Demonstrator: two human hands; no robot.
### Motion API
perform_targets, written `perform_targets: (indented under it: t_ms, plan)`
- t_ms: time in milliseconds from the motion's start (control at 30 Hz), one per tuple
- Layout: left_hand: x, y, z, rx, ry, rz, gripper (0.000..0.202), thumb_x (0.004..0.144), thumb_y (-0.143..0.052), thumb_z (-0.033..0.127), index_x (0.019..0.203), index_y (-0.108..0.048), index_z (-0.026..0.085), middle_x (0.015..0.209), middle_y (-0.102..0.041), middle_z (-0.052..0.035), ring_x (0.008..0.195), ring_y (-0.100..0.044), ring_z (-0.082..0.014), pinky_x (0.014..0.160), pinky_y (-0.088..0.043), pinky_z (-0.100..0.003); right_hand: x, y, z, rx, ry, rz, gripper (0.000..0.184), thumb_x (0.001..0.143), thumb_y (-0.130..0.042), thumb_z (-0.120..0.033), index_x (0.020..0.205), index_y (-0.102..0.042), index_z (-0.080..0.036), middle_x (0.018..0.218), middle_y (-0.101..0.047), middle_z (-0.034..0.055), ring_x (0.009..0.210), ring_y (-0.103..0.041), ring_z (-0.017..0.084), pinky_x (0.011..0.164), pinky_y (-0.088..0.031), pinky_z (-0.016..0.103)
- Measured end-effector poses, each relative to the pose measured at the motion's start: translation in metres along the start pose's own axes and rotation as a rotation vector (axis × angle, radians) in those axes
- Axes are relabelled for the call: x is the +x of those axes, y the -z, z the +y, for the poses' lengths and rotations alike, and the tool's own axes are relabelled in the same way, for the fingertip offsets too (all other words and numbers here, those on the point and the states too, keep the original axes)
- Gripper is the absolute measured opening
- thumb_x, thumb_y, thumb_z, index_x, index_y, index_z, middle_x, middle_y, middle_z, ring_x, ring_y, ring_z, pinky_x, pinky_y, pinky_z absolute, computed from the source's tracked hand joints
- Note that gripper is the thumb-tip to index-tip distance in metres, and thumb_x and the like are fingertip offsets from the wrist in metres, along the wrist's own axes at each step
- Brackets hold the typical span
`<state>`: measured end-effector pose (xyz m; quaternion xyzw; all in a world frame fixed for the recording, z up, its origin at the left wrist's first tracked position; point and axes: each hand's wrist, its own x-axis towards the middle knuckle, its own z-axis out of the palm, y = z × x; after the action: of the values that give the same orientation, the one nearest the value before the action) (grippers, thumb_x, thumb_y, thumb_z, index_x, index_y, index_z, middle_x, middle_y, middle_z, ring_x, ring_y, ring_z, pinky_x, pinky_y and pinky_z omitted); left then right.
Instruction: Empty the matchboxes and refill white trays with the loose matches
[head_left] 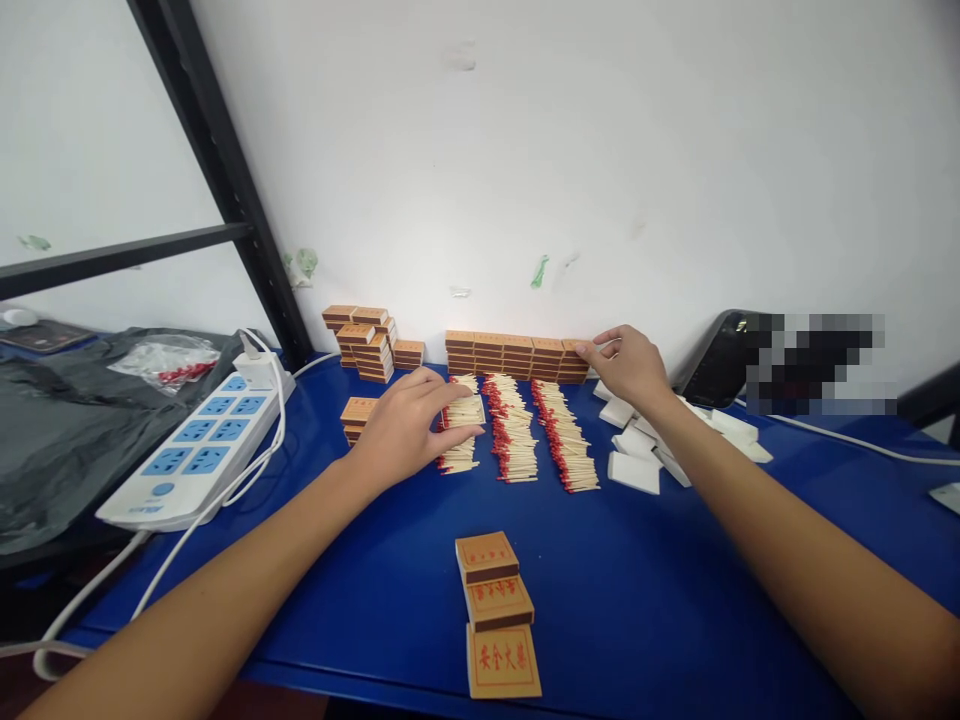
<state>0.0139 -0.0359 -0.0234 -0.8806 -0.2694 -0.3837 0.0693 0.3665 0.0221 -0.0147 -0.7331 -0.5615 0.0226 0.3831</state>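
1. Evidently, the left hand [401,425] was at the leftmost matches [457,457], its thumb and fingers set on either side of part of that pile; from where I stood, I couldn't tell whether this grip had closed on anything.
2. The right hand [631,368] reached the right end of a long row of stacked matchboxes [502,358] by the white wall [480,170]. Its thumb touched the end box on the top layer, though I couldn't tell whether the grip pinched it or merely rested there.
3. Two more piles, the middle matches [514,435] and the right-hand matches [568,440], lay alongside on the blue bench [360,590], red heads mostly leftward.
4. Further left stood an uneven matchbox stack [367,345], with a smaller stack [358,410] partly hidden by the left hand.
5. Near the front edge, three overlapping matchboxes [504,662] formed a stepped line, red characters on their orange tops.
6. White trays [634,473] were scattered around the right forearm, near a black device [724,360].
7. On the left sat a power strip [199,440] with blue sockets, beside dark plastic sheeting [67,440].
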Motion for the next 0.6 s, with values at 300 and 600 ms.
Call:
perform_targets:
  t_ms: [300, 600]
  plan:
    - [0.001, 0.002, -0.003, 0.009, -0.024, 0.009, 0.038, 0.093, -0.079, 0.041, 0.119, -0.073, 0.014, 0.100, -0.077, -0.0114, 0.097, -0.067, -0.0271, 0.086, -0.060, -0.044, -0.022, 0.011, -0.034, 0.220, 0.065, -0.054, 0.025, 0.091, -0.072, -0.045, 0.089, -0.070, -0.020, 0.084, -0.076, 0.0102, 0.083, -0.070, 0.027, 0.081, -0.052, 0.041]
    - [0.002, 0.003, -0.011, 0.022, -0.024, 0.016, 0.037, 0.091, -0.081, 0.037, 0.122, -0.074, 0.018, 0.103, -0.080, -0.0091, 0.098, -0.067, -0.0274, 0.087, -0.058, -0.044, -0.082, -0.003, -0.116, 0.516, 0.195, -0.731, 0.038, 0.082, -0.082, -0.058, 0.095, -0.084, -0.022, 0.093, -0.079, 0.0078, 0.077, -0.065, 0.020, 0.068, -0.050, 0.034]
